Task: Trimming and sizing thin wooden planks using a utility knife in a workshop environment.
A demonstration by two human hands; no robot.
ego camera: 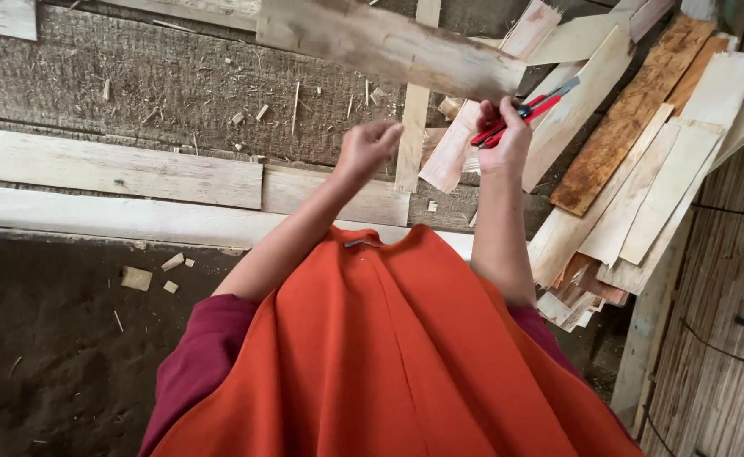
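Note:
My right hand (505,140) grips a red utility knife (524,110) with its blade pointing up and right. It is also close against the near end of a long rough wooden piece (389,42) that runs up and left across the view. My left hand (368,145) hovers just left of it with fingers loosely curled and nothing visible inside. Both hands are held above a thin pale wood slat (412,127) lying upright across the planks. My orange and maroon clothing fills the bottom of the view.
A heap of thin pale and brown wood strips (643,169) lies at the right. Long planks (110,169) cross the left over a rough board (160,93) strewn with chips. Dark earth (50,355) lies below left. A reed wall (727,338) stands at the right.

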